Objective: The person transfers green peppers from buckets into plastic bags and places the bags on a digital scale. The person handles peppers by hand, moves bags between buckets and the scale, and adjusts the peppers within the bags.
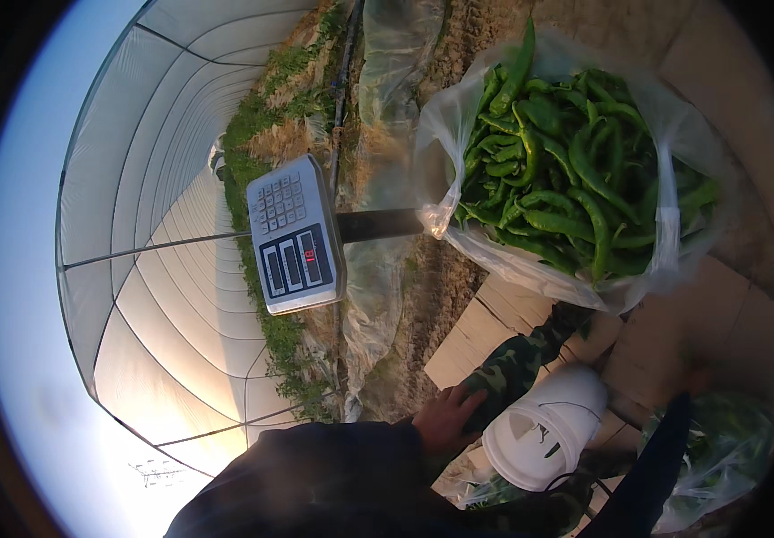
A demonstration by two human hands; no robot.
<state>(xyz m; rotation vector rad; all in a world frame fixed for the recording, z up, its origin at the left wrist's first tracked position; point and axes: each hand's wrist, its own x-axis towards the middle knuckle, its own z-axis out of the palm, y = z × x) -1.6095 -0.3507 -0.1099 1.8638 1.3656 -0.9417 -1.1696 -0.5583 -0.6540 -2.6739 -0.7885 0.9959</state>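
My left hand [446, 418], in a dark sleeve, rests on the knee of my camouflage trousers [508, 373] with its fingers apart. It holds nothing that I can see. To the right, my other dark sleeve [659, 457] reaches up to my right hand [697, 380], which is blurred; a green smear shows just above it, and its grip is unclear. Below this hand lies a clear plastic bag of green produce [729, 444]. Between my legs a white plastic bucket [565, 427] leans, a few green bits inside. A large clear bag [444, 212] full of green peppers [561, 178] stands beyond.
A digital scale head [296, 235] with keypad and red digits sits on a dark post [380, 225] beside the big bag. Cardboard sheets [676, 329] cover the ground. Green plants [272, 269] and plastic film [380, 296] run along a polytunnel [171, 269].
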